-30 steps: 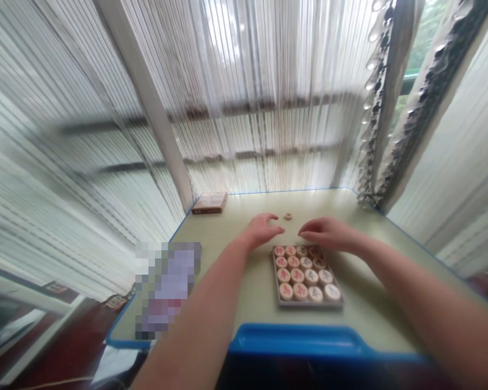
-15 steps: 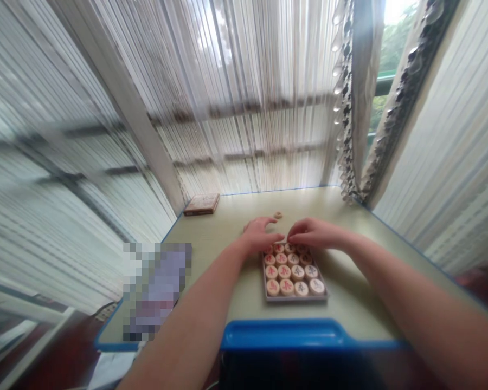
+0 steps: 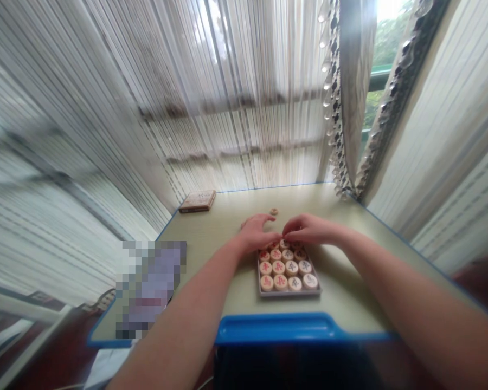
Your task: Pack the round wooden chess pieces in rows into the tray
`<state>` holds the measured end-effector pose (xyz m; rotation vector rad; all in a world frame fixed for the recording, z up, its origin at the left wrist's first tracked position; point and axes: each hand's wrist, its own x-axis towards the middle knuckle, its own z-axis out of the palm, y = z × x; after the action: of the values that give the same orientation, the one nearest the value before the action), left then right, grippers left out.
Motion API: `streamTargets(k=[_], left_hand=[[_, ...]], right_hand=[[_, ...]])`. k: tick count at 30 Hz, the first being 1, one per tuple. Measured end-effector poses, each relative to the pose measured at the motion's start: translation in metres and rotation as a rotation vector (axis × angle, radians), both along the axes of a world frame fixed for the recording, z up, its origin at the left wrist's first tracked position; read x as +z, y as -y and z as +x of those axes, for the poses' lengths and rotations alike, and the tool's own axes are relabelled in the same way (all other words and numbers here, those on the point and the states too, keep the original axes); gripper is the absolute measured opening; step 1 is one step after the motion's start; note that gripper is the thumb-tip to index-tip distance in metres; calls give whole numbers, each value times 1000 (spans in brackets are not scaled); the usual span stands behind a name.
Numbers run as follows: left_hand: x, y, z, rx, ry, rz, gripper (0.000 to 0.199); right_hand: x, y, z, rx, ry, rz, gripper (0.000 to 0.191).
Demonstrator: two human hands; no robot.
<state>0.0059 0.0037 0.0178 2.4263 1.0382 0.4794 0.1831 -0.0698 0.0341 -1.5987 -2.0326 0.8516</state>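
A shallow tray (image 3: pixel 291 294) holds rows of round wooden Chinese chess pieces (image 3: pixel 278 267), red-marked on the left and black-marked on the right. My left hand (image 3: pixel 257 233) is at the tray's far left corner, fingers spread forward and thumb stretched along the far edge. From the right, my right hand (image 3: pixel 309 228) bends over the far row with its fingers curled together; whatever they hold is hidden. Its fingertips almost meet my left thumb. Beyond both hands, a loose round piece (image 3: pixel 274 211) rests on the table. My hands cover part of the far row.
On the pale table (image 3: pixel 333 303), a brown flat box (image 3: pixel 197 201) sits at the far left corner. A blurred-out purple object (image 3: pixel 154 287) lies along the left side. A blue trough (image 3: pixel 276 327) lines the near edge. Stringy curtains (image 3: pixel 244 130) hang behind the table.
The view has shifted slightly, so the table and tray appear a little further left and higher. My right fingertips have come closer to my left thumb at the tray's far edge.
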Motion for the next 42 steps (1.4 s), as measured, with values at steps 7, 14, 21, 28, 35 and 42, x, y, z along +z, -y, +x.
streamTargets(k=[7, 14, 21, 28, 35, 42], left_hand=[[2, -3, -2, 8, 37, -98, 48], [6, -4, -4, 15, 123, -240, 46], [3, -8, -6, 18, 166, -319, 45], [15, -3, -16, -59, 160, -417, 50], [23, -1, -28, -174, 100, -514, 63], [24, -4, -31, -179, 102, -523, 60]], right_hand=[[0, 0, 0, -8, -3, -1, 24], [-1, 1, 0, -14, -13, 0, 24], [0, 1, 0, -19, -31, -19, 24], [3, 2, -3, -43, -11, 11, 23], [11, 13, -21, 34, 41, 274, 21], [10, 17, -29, 87, 42, 340, 20]])
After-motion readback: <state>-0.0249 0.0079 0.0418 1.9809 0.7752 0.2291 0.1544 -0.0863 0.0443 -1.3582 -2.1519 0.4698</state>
